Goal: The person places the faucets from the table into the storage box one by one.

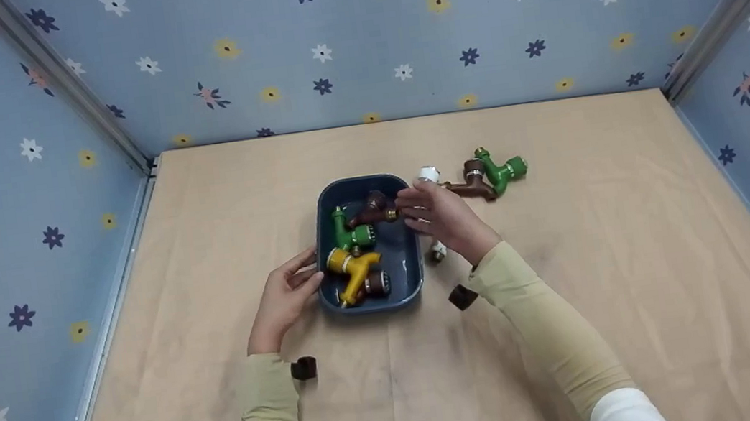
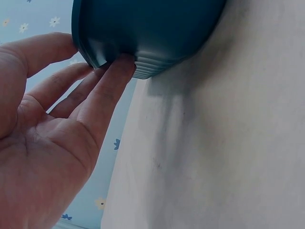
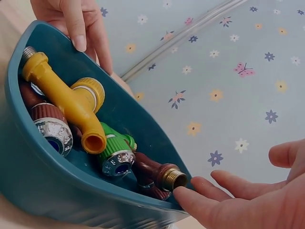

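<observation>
A dark blue plastic basin [image 1: 407,275] stands on the table with several taps inside. Among them are a yellow tap [image 3: 66,100], a green tap [image 1: 357,236] and a brown tap [image 1: 375,210]; another brown tap [image 3: 47,124] lies partly under the yellow one. My left hand [image 1: 285,298] touches the basin's left side, its extended fingers against the outer wall below the rim, as the left wrist view shows. My right hand [image 1: 445,219] is at the basin's right rim, fingers extended and palm turned towards it. In the right wrist view its fingertips are beside the brown tap's threaded end.
Right of the basin lie a brown tap [image 1: 476,182] and a green tap [image 1: 504,170] side by side. A white tap part [image 1: 428,174] shows behind my right hand, another white piece [image 1: 438,251] below it. Flower-patterned panels [image 1: 388,35] bound the table [image 1: 234,185].
</observation>
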`<control>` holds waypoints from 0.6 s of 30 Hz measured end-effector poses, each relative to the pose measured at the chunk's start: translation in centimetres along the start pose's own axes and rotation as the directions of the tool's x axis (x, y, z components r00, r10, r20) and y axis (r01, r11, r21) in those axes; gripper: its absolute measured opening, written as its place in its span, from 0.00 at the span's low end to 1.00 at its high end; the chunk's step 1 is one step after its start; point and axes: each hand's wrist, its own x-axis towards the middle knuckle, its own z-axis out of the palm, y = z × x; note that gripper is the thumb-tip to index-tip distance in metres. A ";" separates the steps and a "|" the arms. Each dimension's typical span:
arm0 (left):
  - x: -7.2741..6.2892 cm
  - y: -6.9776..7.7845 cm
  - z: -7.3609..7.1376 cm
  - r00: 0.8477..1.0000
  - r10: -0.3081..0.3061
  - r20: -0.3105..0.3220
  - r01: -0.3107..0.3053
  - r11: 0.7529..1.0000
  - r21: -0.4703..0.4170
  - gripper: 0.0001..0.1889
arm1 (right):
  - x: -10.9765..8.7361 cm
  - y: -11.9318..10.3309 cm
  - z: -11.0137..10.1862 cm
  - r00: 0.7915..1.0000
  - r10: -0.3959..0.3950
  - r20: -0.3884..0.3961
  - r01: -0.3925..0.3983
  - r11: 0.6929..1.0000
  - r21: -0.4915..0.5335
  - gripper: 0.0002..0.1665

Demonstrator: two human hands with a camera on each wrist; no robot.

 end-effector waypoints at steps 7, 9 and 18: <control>0.7 -1.7 -0.4 1.000 0.016 -0.011 -0.017 1.000 -0.007 0.27 | -0.5 -0.1 -0.2 0.999 -0.015 0.028 0.014 0.999 0.030 0.27; 0.9 -2.4 -0.5 1.000 0.019 -0.021 -0.019 1.000 -0.001 0.27 | -0.6 -0.1 -0.3 0.999 -0.023 0.037 0.021 0.999 0.045 0.27; 1.2 -3.0 -0.4 0.998 0.043 -0.039 -0.042 0.998 0.044 0.27 | -1.0 0.2 -1.1 0.998 -0.046 0.051 0.041 0.994 0.098 0.26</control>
